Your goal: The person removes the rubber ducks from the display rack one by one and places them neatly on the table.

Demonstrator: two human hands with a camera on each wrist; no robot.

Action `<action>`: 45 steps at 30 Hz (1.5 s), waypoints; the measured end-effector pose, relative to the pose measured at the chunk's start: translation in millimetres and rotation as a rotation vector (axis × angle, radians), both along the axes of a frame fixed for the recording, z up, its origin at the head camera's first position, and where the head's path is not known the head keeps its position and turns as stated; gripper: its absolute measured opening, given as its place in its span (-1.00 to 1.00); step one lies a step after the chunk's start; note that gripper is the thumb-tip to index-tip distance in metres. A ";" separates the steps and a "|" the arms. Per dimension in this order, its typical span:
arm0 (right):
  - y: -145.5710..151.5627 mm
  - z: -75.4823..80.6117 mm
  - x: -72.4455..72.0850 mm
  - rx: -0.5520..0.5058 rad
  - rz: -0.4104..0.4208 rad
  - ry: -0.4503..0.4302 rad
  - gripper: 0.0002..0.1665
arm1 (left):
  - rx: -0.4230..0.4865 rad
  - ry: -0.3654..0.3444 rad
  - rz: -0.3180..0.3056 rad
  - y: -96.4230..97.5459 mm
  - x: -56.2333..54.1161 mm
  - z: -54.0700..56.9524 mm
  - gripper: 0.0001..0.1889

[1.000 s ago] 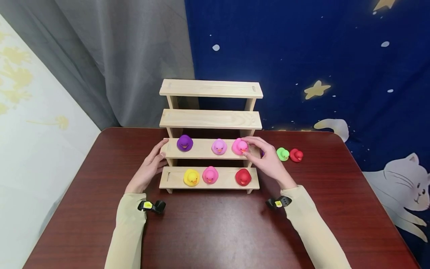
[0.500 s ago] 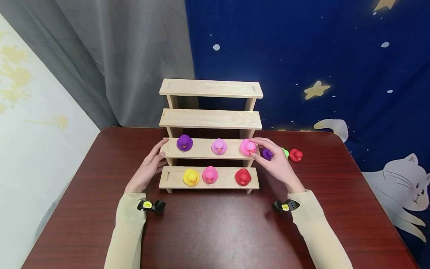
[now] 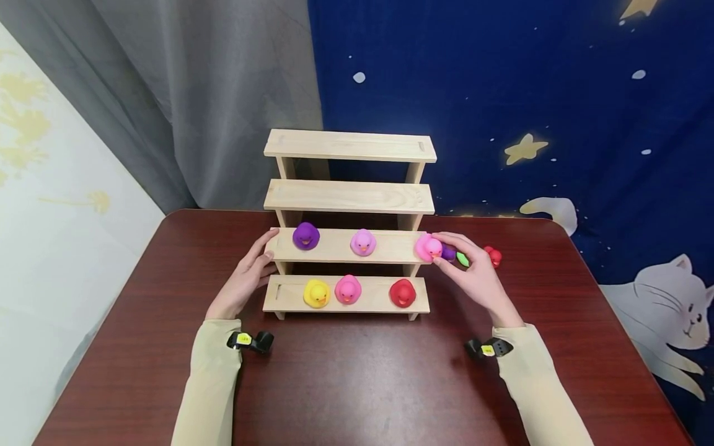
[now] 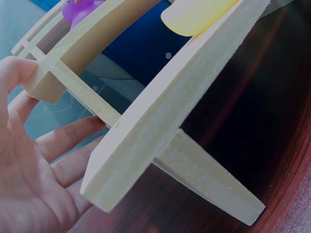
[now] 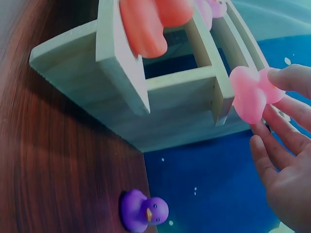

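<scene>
Pink duck [image 3: 428,246]: you pinch it between thumb and fingers of your right hand [image 3: 476,275], at the three o'clock end of the second shelf up [image 3: 334,248] on the wooden rack [image 3: 348,197]; whether it touches the wood, you can't tell. Your left hand [image 3: 240,282], fingers loosely spread, touches the rack's nine o'clock end. Along that shelf you have a lilac duck [image 3: 364,242], with a purple duck [image 3: 306,236] at nine o'clock from it. On the lowest shelf [image 3: 290,294], a yellow duck [image 3: 317,293] and a deeper pink duck [image 3: 348,289] sit near each other, a red duck [image 3: 403,293] further off at three o'clock. On the counter [image 3: 357,371], at three o'clock from your pinched duck, sit another purple duck [image 5: 133,211], a green duck [image 3: 462,259] and another red duck [image 3: 495,254].
</scene>
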State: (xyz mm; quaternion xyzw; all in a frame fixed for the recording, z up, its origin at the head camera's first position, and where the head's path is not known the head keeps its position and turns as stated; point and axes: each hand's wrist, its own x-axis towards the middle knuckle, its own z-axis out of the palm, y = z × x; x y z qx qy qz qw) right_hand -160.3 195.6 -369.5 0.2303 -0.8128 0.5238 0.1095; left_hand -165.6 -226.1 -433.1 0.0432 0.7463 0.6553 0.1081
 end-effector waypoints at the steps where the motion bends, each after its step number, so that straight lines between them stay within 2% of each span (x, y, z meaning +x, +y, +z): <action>1: 1.6 -0.6 0.4 -0.002 -0.006 -0.003 -0.47 | -0.001 0.002 -0.001 0.0 -0.1 0.1 -0.44; 18: 24.2 -8.5 5.9 -0.028 -0.038 -0.032 -0.48 | 0.011 -0.001 0.002 -0.4 0.0 -0.6 -0.44; 26: 34.2 -15.2 10.0 -0.035 -0.080 -0.039 -0.50 | 0.016 0.004 -0.004 -0.7 -0.4 -0.5 -0.44; 34: 41.1 -25.9 13.9 0.030 -0.136 -0.050 -0.51 | 0.024 0.012 -0.008 -1.4 -0.2 -0.8 -0.43; 45: 46.8 -44.6 13.5 0.061 -0.128 -0.129 -0.53 | 0.023 0.008 -0.004 0.2 -0.6 -1.0 -0.44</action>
